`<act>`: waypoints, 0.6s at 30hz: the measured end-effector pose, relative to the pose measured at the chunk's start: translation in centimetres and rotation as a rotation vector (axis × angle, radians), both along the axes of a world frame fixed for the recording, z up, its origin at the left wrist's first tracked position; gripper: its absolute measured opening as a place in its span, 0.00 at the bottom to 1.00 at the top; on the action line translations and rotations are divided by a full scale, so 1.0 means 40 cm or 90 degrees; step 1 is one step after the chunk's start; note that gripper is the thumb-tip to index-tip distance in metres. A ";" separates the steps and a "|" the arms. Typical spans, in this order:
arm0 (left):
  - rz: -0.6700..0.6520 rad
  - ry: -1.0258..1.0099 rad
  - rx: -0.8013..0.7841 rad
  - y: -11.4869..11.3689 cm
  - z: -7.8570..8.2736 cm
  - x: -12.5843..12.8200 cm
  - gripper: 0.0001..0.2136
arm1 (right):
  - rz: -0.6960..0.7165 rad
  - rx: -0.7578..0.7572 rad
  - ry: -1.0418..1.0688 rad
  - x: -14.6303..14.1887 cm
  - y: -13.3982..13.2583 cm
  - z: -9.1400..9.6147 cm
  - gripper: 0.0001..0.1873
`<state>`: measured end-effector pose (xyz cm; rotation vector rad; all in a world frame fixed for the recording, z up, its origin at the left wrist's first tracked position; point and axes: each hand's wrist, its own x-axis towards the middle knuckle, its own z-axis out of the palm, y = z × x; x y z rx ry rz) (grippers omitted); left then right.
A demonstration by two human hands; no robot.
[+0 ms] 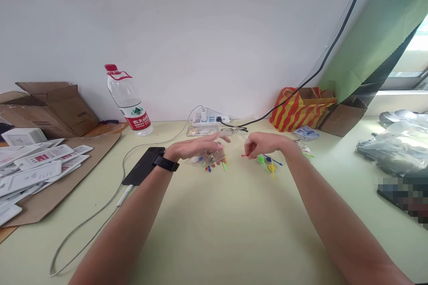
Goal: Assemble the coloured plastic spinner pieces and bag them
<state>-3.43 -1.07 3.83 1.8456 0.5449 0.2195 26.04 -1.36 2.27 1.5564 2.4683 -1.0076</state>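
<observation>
My left hand (203, 148), with a black band on its wrist, is closed on a thin clear plastic bag (236, 140) that spreads towards the right hand. Below its fingers show small coloured plastic pieces, among them a green one (224, 167) and a blue one (209, 169); whether they lie in the bag or under it I cannot tell. In a pinch, my right hand (264, 141) holds a small red plastic piece (245, 155), mostly hidden by the fingers. Just below that hand lie a green piece (261, 159), a yellow piece (272, 168) and a blue piece (276, 161).
A black phone (142, 167) on a white cable lies left of my hands. Behind stand a water bottle (130, 102) and a power strip (212, 118). Cartons (67, 107) and white packs (40, 160) fill the left; a striped bag (297, 109) stands right.
</observation>
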 end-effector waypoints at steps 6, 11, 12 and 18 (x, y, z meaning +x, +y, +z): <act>-0.011 0.005 -0.147 -0.004 0.010 -0.005 0.22 | -0.140 0.122 0.432 0.066 -0.030 0.068 0.24; -0.020 -0.008 -0.174 -0.008 0.013 -0.006 0.21 | -0.230 0.268 0.633 0.066 -0.051 0.106 0.22; -0.019 -0.009 -0.175 -0.007 0.012 -0.006 0.21 | -0.231 0.277 0.645 0.060 -0.056 0.112 0.21; -0.020 -0.024 -0.190 -0.001 0.004 -0.004 0.22 | -0.160 0.263 0.594 -0.001 -0.087 0.135 0.22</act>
